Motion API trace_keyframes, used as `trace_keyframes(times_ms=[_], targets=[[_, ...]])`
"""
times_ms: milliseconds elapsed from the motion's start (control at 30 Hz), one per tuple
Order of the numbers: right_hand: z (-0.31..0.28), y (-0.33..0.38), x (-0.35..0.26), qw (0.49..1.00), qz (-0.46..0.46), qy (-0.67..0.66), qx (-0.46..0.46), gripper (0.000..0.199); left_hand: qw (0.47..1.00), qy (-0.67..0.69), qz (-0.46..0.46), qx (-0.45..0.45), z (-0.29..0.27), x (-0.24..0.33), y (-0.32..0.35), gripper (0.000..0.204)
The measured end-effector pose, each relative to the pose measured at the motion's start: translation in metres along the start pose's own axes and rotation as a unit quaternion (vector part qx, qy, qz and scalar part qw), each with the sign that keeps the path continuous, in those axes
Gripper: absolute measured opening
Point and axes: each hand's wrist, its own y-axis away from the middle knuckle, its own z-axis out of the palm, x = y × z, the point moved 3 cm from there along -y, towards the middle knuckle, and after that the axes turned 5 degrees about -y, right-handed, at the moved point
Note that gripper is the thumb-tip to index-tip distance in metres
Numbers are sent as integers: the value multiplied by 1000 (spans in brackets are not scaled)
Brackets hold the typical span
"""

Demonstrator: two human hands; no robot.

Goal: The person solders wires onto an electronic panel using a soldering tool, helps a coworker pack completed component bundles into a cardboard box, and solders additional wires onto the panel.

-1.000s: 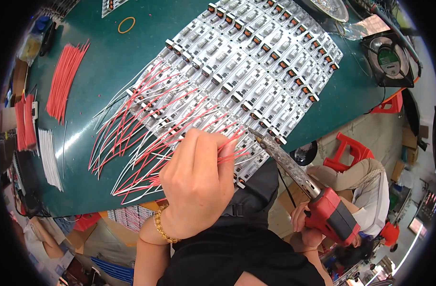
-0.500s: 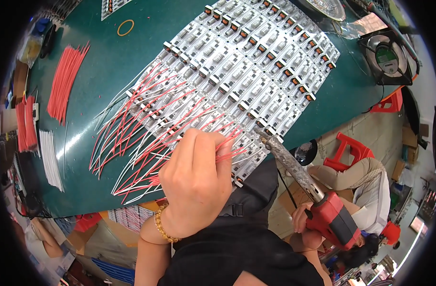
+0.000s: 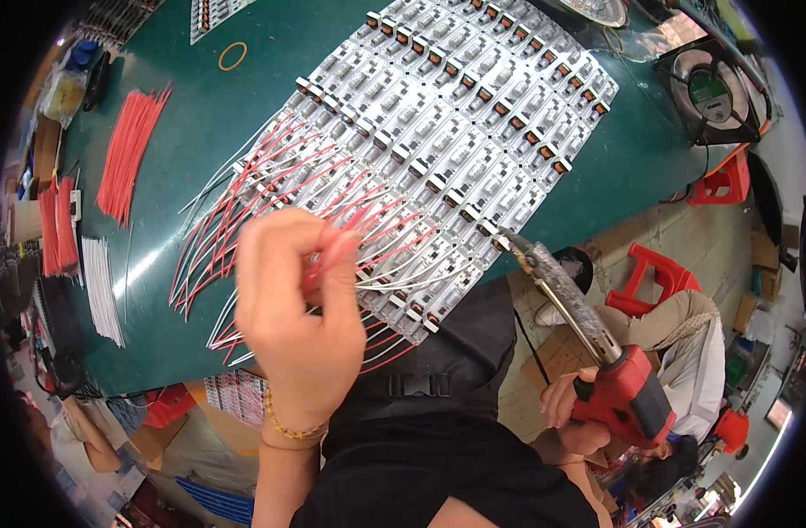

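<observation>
My left hand [image 3: 297,308] is closed in a pinch on a small bunch of red wires [image 3: 339,249], just above the near left part of a panel of small white circuit boards [image 3: 434,132]. Red and white wires [image 3: 213,238] fan out from the panel's near rows and hang over toward me, partly behind that hand. On the right, my right hand [image 3: 572,414] grips a soldering iron [image 3: 627,396] with a red and black handle. Its tip points up and left, close to the panel's right near edge; whether they touch, I cannot tell.
On the green table [image 3: 200,97] lie loose red wires [image 3: 132,158], white wires [image 3: 102,290] and a rubber band [image 3: 233,56]. A black fan [image 3: 706,92] stands at the right edge. Beyond are a red stool [image 3: 645,280] and a seated person [image 3: 684,330].
My left hand has moved left, away from the panel's near right corner, with red wires in its fingers. The soldering iron has shifted slightly right and stays in my right hand.
</observation>
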Motion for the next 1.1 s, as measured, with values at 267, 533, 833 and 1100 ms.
trace_keyframes(times_ms=[267,533,833,1100], targets=[[-1,7,1,999,30,1,-10,91,997,11,51,-57,25,12,5,14],[-3,4,3,990,115,-54,57,62,996,0,69,-62,30,10,9,15],[-28,20,16,980,12,196,-31,45,995,1,79,-57,29,7,10,15],[-15,20,6,991,47,114,60,49,995,1,86,-48,29,9,8,15]])
